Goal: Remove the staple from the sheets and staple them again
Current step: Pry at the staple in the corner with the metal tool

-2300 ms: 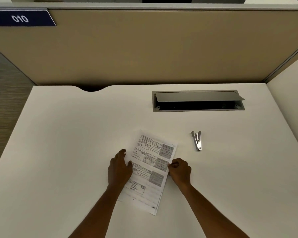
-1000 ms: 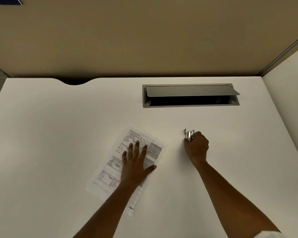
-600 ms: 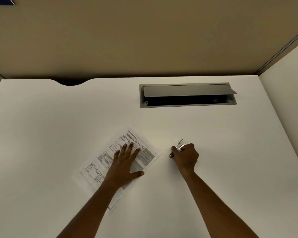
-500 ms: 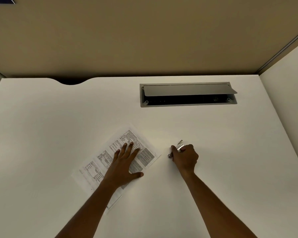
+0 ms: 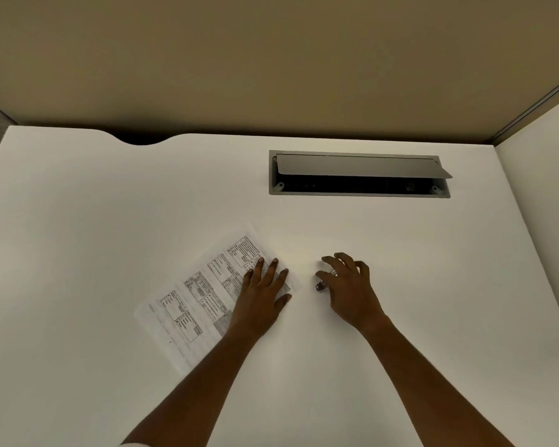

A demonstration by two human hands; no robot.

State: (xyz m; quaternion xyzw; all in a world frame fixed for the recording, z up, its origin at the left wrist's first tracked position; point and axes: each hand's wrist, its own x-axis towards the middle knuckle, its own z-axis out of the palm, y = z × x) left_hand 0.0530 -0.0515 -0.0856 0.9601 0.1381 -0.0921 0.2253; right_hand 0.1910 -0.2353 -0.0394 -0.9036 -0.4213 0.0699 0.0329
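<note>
The printed sheets (image 5: pixel 194 304) lie slanted on the white desk (image 5: pixel 110 221), their upper corner pointing toward the right. My left hand (image 5: pixel 262 295) presses flat on that upper part, fingers straight and spread. Just right of the sheets' corner, my right hand (image 5: pixel 349 285) arches over the small metal stapler (image 5: pixel 319 286). The thumb lies across it and only its tip and a glint between thumb and forefinger show. The stapler's tip sits a short gap from the paper's edge.
A grey cable box (image 5: pixel 359 174) with its lid half raised is sunk into the desk behind my hands. A tan partition (image 5: pixel 271 59) walls the back, a white panel (image 5: pixel 542 221) the right side. A curved notch (image 5: pixel 142 140) cuts the desk's rear edge.
My right hand picked the stapler up from the right and brought it left to the sheets' corner; its fingers now arch more loosely. My left hand turned the sheets and stays flat on them.
</note>
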